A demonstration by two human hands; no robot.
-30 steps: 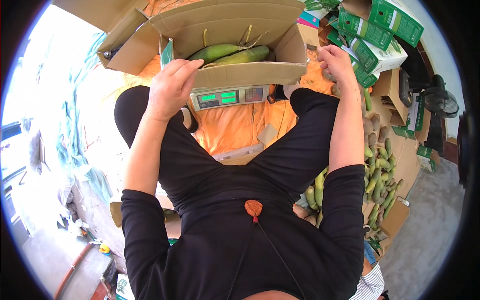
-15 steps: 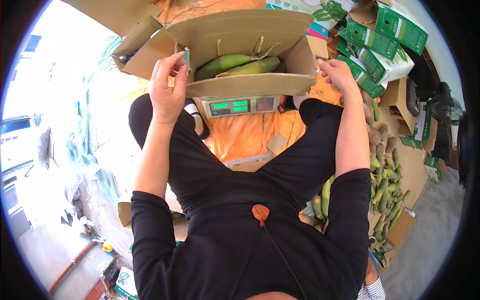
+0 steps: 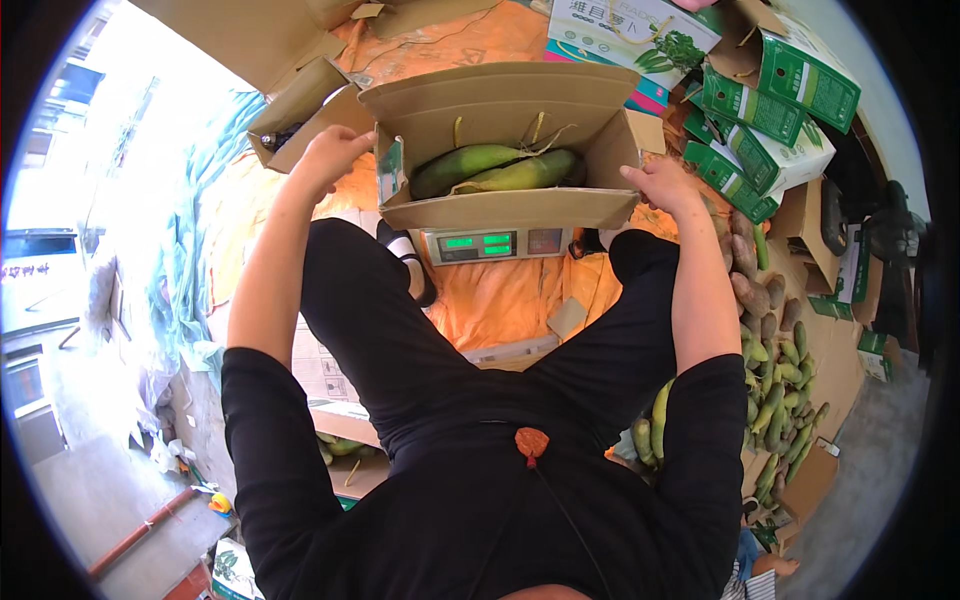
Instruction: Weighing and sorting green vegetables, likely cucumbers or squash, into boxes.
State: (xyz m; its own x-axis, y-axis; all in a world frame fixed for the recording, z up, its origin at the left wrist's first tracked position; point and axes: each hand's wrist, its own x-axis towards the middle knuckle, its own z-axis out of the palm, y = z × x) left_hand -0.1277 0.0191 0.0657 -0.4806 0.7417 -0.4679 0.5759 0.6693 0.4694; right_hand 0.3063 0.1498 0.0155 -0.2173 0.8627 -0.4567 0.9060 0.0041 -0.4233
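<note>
Head view: scale (image 3: 548, 243) nearest.
Open carton (image 3: 510, 212): apparently atop it, long axis left-right.
Right hand (image 3: 668, 186): carton just left of its fingers; cannot tell whether they grip.
Green radishes (image 3: 520, 174): inside, lying lengthwise, stringy ends rightward.
Left hand (image 3: 335, 158): carton just right; grip unclear; neither hand clearly nearer.

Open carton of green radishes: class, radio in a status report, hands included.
Left hand at left end of carton, right hand at right end; grips unclear. Two green radishes visible inside. Rear flap raised, opening uncovered.
</note>
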